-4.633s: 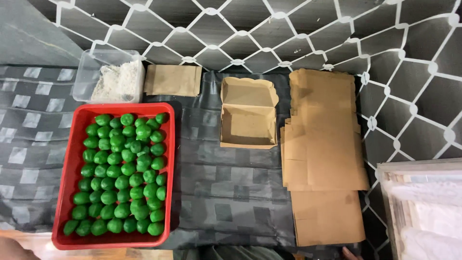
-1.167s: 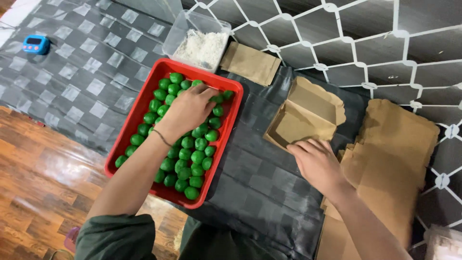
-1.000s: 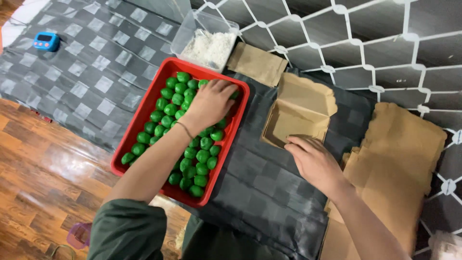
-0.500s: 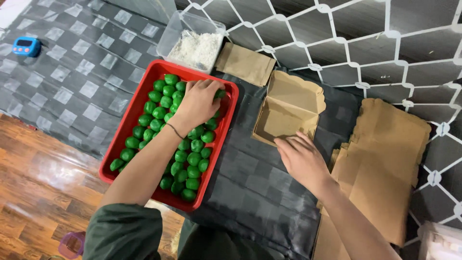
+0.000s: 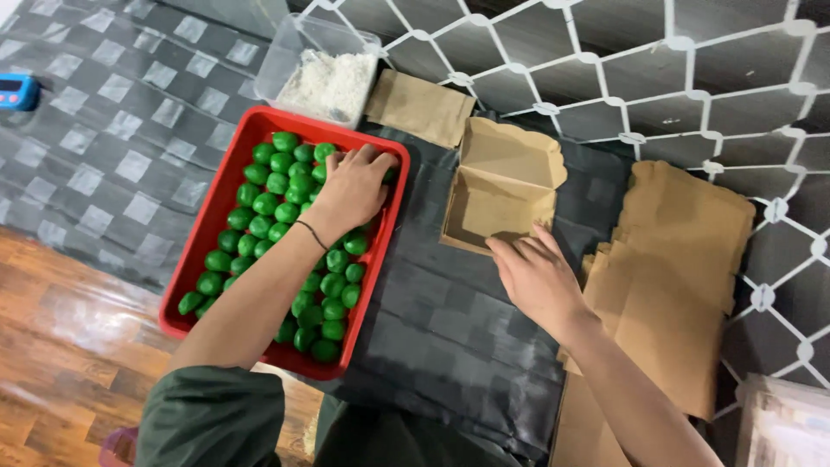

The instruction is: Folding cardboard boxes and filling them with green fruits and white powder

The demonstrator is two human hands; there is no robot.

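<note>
Green balls (image 5: pixel 268 227), small and round, fill a red tray (image 5: pixel 201 255) that lies on the grey checked cloth (image 5: pixel 104 138). The left hand (image 5: pixel 350 186) is inside this tray at its far right corner, palm down, with the fingers curled over some of the balls near the rim; if it really grips one of them I cannot tell, because the fingers hide what is below. A thin dark band goes around this wrist, and the sleeve near the shoulder is dark green. To the right of the tray stands an open brown cardboard box (image 5: pixel 501 190) with its lid flap raised to the far side. The right hand (image 5: pixel 536 277) is just beside the near edge of this box, the fingers stretched and a little spread, the fingertips touching or almost touching the front wall; it holds nothing. Further right lies a stack of flat brown cardboard sheets (image 5: pixel 683 268), partly under the right forearm. Behind the tray is a clear plastic tub (image 5: pixel 324 73) with white flakes inside, and beside it another flat piece of brown card (image 5: pixel 419 105). A white net with wide meshes (image 5: pixel 657 78) covers the far side. A small blue device (image 5: pixel 17 89) is at the left edge.
</note>
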